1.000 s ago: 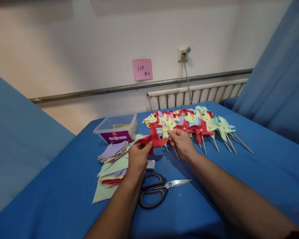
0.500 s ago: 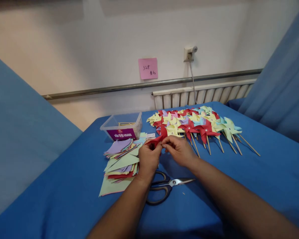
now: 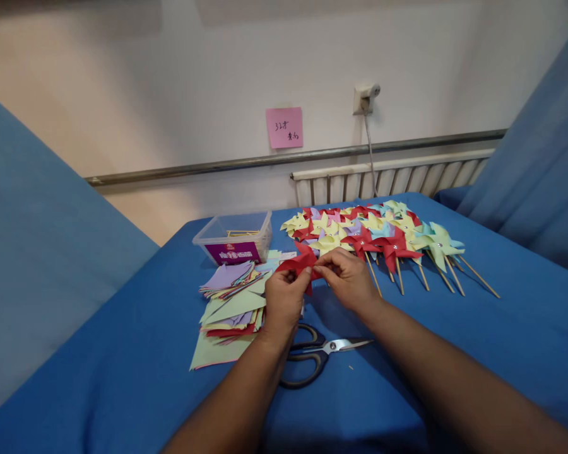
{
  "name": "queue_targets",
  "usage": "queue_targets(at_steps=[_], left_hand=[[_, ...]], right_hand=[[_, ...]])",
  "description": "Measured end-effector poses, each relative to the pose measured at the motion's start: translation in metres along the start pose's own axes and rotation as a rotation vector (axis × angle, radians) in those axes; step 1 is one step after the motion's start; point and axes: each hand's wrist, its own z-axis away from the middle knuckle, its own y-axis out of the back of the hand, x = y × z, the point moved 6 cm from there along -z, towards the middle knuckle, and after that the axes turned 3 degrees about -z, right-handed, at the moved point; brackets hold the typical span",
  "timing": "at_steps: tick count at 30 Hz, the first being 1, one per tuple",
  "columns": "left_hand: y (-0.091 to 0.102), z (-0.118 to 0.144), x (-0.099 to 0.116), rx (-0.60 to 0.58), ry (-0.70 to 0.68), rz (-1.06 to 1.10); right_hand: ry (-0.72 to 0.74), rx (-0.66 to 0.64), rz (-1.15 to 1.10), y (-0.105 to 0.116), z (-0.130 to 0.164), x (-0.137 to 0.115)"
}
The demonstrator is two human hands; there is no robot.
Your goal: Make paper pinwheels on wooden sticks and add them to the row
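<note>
Since the earlier frames: both hands raised slightly and drawn closer together, red paper now bunched between them; view shifted a little to the left, other items unmoved. Left hand [image 3: 283, 299]: fingers closed, pinching the near-left part of the red paper piece [image 3: 301, 263]. Right hand [image 3: 349, 279]: thumb and fingertips closed on the right edge of the same red piece. Red paper piece: partly folded, held just above the blue table cover [image 3: 478, 353], in front of the pinwheel row and just right of the paper stack. Finished pinwheels [image 3: 378, 232]: red, yellow, green, lilac and light blue, on wooden sticks, laid overlapping in a row across the far right of the cover, sticks pointing toward the near right. Stack of cut coloured paper squares [image 3: 230, 302]: loose, fanned, left of the left hand. Clear plastic box [image 3: 234, 238]: purple label, open top, thin sticks inside, behind the stack. Scissors [image 3: 319, 356]: black handles, blades shut and pointing right, flat on the cover beneath the forearms. Pink note [image 3: 284, 127]: stuck to the wall above a rail, handwritten, unreadable.
</note>
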Motion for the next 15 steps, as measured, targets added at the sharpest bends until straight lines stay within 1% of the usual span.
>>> queue_targets(at_steps=[3,5,11,15], left_hand=[[-0.0008,0.0011,-0.0002,0.009,0.047,0.071],[-0.0006,0.0010,-0.0010,0.014,0.066,0.087],[0.0007,0.0003,-0.0029,0.023,0.084,0.097],[-0.0010,0.0007,-0.0012,0.005,0.079,0.105]], right_hand=[[0.090,-0.038,0.093,-0.0013,0.0023,-0.0064],[0.118,-0.056,0.127,-0.0029,0.0038,-0.0085],[0.072,-0.059,0.134,-0.0040,0.0041,-0.0066],[0.035,-0.059,0.116,-0.0038,0.0028,-0.0041]])
